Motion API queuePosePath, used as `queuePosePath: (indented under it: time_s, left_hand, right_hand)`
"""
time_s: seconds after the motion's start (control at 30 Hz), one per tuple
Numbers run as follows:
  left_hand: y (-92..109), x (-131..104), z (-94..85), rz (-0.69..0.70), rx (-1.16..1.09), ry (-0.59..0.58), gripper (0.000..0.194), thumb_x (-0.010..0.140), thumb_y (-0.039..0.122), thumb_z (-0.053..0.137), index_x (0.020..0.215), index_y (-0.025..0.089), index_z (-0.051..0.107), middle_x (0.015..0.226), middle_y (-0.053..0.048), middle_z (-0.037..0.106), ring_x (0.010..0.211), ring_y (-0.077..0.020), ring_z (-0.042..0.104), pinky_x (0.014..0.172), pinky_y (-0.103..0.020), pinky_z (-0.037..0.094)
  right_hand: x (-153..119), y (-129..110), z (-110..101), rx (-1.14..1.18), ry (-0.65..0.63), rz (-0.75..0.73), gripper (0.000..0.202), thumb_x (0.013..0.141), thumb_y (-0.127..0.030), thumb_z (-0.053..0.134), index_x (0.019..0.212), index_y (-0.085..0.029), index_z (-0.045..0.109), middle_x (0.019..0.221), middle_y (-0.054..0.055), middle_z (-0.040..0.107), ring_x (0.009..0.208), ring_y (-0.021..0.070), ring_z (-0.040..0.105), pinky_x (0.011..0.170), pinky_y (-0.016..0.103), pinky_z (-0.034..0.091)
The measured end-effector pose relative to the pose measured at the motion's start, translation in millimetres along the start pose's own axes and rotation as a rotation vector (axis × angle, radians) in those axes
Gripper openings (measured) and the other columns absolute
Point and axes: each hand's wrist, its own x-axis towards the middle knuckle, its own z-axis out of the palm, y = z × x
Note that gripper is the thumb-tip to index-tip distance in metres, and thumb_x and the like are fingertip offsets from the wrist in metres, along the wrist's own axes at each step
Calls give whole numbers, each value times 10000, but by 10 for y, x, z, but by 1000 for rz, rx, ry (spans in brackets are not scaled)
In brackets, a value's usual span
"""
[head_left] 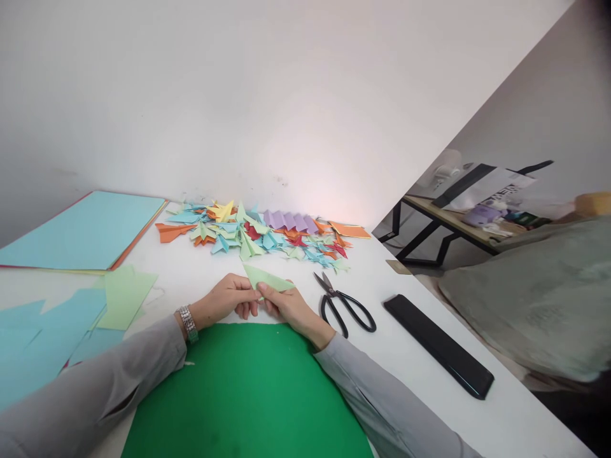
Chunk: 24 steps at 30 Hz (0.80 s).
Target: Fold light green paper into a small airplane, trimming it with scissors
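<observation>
A small piece of light green paper (268, 278), folded to a triangle-like shape, is held up between my two hands. My left hand (228, 298), with a metal watch band at the wrist, pinches its lower left edge between thumb and fingers. On the right side, my right hand (289, 307) grips the paper with the thumb on top. Both hands are just above the far edge of a green sheet (243, 388). Black-handled scissors (337, 304) lie partly spread beside my right hand.
Several folded paper shapes (248, 232) are heaped along the wall. Stacked blue sheets (86, 229) lie at the back left, with loose blue pieces (62, 324) and a green piece (125, 296) nearer. A long black object (438, 346) lies right. Beyond the edge are grey-green fabric (534, 299) and another table (443, 215).
</observation>
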Motion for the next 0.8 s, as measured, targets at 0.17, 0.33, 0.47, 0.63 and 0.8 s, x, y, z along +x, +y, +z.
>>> queuePosePath:
  time_s: [0.17, 0.33, 0.47, 0.63, 0.8]
  left_hand:
    - [50, -18, 16, 82, 19, 154, 359, 711, 426, 616, 496, 149, 541, 352, 61, 395, 347, -53, 333, 386, -200, 237]
    - [123, -29, 37, 166, -32, 226, 361, 628, 438, 692, 454, 145, 573, 489, 42, 436, 408, -43, 321, 402, -213, 227]
    - [96, -19, 23, 131, -59, 208, 352, 624, 438, 694, 456, 150, 581, 454, 34, 451, 417, -60, 349, 416, -221, 233]
    - [58, -2, 26, 86, -98, 308, 300, 571, 421, 735, 551, 140, 630, 446, 51, 453, 403, -48, 298, 413, -219, 200]
    - [67, -3, 38, 71, -57, 349, 440, 615, 461, 695, 383, 162, 471, 347, 59, 357, 395, -58, 291, 435, -228, 242]
  right_hand:
    - [-24, -33, 34, 10, -28, 70, 445, 695, -542, 627, 508, -154, 513, 401, -51, 430, 371, 60, 354, 384, 214, 257]
    - [-28, -49, 79, -24, 17, 38, 387, 713, -475, 630, 520, -154, 533, 425, -39, 474, 391, 64, 383, 405, 214, 283]
    - [8, -23, 59, -27, 3, -7, 362, 725, -455, 617, 541, -145, 592, 434, -32, 492, 388, 66, 383, 411, 216, 284]
    - [48, 2, 14, 61, -56, -5, 365, 694, -447, 636, 498, -143, 589, 430, -18, 520, 391, 66, 383, 429, 222, 277]
    - [42, -21, 3, 90, -73, 15, 377, 690, -416, 632, 439, -147, 549, 374, -28, 479, 367, 58, 344, 423, 226, 244]
